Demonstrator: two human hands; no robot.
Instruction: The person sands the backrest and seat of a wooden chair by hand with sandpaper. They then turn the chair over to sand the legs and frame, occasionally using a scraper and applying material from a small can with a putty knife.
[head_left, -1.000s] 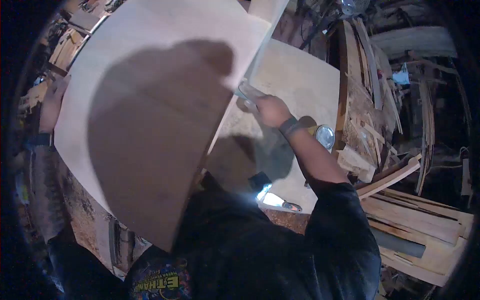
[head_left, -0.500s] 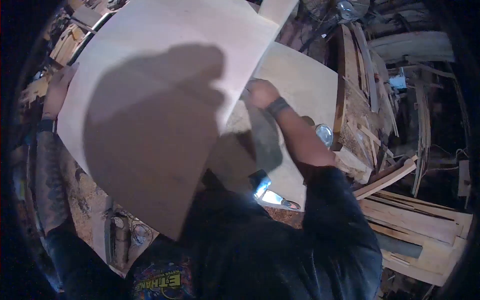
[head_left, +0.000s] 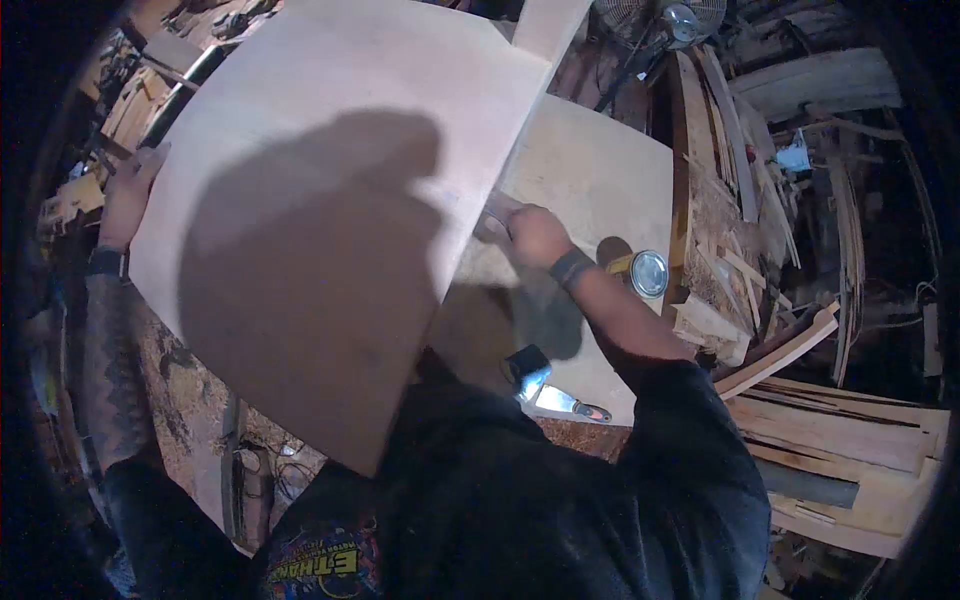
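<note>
Pale, curved-edged wooden panel [head_left: 310, 240]: left hand [head_left: 132, 195] grips its edge; what the curled right hand [head_left: 538, 237] pinches, I can't tell.

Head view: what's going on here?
The person's left hand is on the left edge of a large, pale, flat board. The right hand is curled at its right edge; any held item is unclear. Beneath lies another pale, flat board, with a round silver-lidded can and metal-bladed scraper there.

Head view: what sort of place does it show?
Probably a woodworking workshop: wooden planks lie stacked at lower right, wood scraps litter the right side, and a putty knife lies nearby.
</note>
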